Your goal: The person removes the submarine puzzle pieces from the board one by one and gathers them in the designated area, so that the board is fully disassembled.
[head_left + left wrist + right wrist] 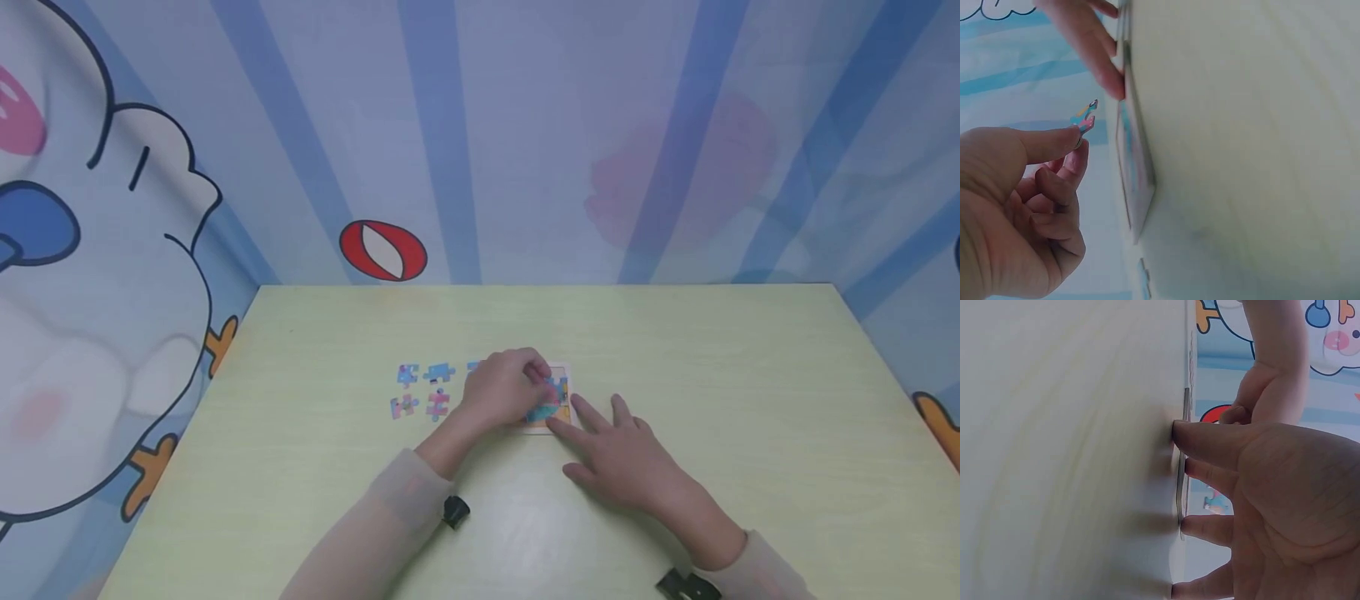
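Observation:
My left hand (506,387) pinches a small jigsaw puzzle piece (1087,123) between thumb and forefinger; its other fingers are curled. It is held above the flat puzzle tray (536,431), clear of its surface in the left wrist view. Colourful blue, teal and orange puzzle pieces (545,412) lie inside the tray, partly covered by the left hand. My right hand (618,457) is spread at the tray's right side. Some of its fingertips touch the tray's edge and others rest on the table, as the right wrist view shows.
Several loose puzzle pieces (438,373) lie left of the tray, one partly behind the left hand. The pale table (330,500) ends at a printed cartoon backdrop (517,167). Dark wrist-worn devices (455,512) sit under both sleeves.

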Demonstrator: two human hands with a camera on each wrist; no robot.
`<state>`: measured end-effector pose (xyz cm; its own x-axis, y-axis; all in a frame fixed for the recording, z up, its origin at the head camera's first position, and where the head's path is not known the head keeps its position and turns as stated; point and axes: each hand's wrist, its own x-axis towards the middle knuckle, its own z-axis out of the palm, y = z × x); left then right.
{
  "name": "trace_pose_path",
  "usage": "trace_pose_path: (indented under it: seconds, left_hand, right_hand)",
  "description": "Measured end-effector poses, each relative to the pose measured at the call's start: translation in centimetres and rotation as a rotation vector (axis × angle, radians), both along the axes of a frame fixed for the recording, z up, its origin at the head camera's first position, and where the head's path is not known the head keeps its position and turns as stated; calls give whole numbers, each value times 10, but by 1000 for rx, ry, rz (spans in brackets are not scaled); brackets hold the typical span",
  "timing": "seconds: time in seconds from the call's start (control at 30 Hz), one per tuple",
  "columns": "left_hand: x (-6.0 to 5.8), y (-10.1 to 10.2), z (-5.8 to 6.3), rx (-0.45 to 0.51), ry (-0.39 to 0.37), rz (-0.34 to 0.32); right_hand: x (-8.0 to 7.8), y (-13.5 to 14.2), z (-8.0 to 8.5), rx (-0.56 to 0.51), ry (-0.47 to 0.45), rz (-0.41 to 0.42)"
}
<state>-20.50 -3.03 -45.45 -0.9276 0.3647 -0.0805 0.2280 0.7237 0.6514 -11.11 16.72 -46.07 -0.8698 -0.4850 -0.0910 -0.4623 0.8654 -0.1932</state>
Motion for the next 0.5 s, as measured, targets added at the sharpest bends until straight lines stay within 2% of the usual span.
trace_pose_path:
  seconds: [0.23,0.5]
  left_hand:
    - [-1,-22,11,52,7,26]
    - [-2,-57,12,39,-16,82]
  right_hand:
    - [-2,0,-2,11,-29,-19]
    - [-2,-1,-3,10,-37,-26]
